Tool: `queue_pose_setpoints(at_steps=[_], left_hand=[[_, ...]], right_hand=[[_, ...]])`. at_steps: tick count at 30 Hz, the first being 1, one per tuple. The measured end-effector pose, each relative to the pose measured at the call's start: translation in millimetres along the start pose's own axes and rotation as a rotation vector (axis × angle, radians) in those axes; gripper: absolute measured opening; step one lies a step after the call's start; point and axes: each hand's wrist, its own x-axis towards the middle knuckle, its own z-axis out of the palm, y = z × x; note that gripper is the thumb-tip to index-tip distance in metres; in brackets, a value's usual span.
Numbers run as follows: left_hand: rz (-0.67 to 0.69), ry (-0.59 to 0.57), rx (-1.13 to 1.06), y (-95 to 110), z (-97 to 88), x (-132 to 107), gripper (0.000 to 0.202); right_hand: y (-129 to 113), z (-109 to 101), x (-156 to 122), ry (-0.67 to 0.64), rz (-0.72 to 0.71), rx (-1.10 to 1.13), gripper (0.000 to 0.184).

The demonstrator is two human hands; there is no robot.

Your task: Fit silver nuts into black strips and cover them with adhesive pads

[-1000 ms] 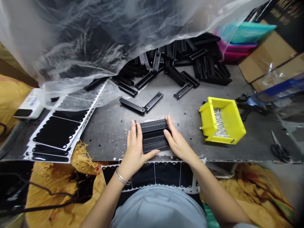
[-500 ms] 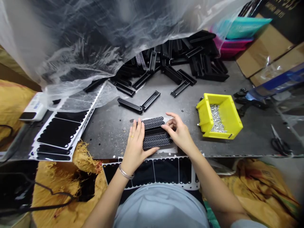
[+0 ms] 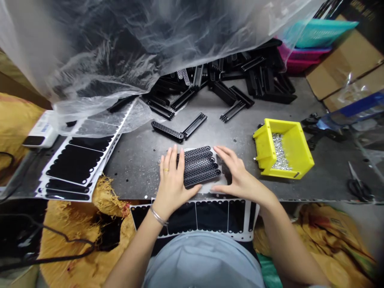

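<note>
Fingers [image 3: 173, 160] of the left hand [image 3: 172, 186] lie spread against the near ends of the perforated strips [image 3: 199, 166] on the desk [image 3: 135, 168]; the right hand [image 3: 238, 174] opens wide just beside them. The strips look light and stiff, best taken by their long edges.

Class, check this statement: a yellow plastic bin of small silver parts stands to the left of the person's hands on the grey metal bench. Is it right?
No: the yellow plastic bin of small silver parts stands to the right of the person's left hand and right hand, on the grey metal bench. The head view shows this.
</note>
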Motion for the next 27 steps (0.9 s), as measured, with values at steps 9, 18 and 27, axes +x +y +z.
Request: queue_pose_setpoints(at_steps=[9,18,27], left_hand=[[0.09,-0.152,-0.181,-17,-13.6,15,0.144],[-0.204,-0.154,-0.124,-35,-64.9,-84,0.021],[-0.113,0.052,-0.279,-10,-51.0,-76,0.015]], right_hand=[[-12,0,-22,0.007,0.029,-0.017,0.1],[-37,18,-66,0.118,-0.104,0.064,0.013],[-58,67,-34,0.123,-0.272,-0.179,0.023]])
